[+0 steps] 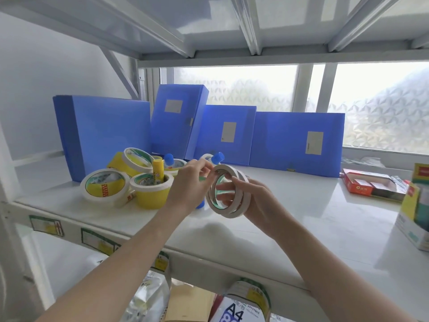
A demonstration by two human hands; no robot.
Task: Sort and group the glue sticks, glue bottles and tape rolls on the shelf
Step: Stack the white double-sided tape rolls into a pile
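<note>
Both hands are up over the white shelf, working on a pair of thin white tape rolls held on edge, one against the other, just above the shelf's front half. The right hand has them from the side, its fingers hooked through the open centre and closed on the rings. The left hand comes in from the other side, its fingers pinched together on the upper rim of the nearer roll.

To the left of the hands sits a loose heap: a wide cream tape roll leaning at the front, a fat yellow tape roll beside it with a yellow glue stick standing upright in its core, and another cream roll tilted on top behind. Two glue bottles with blue caps poke up at the back of the heap, partly hidden by the left hand.

Four blue file boxes stand along the back of the shelf, in front of a frosted window. An open red carton lies far right.
</note>
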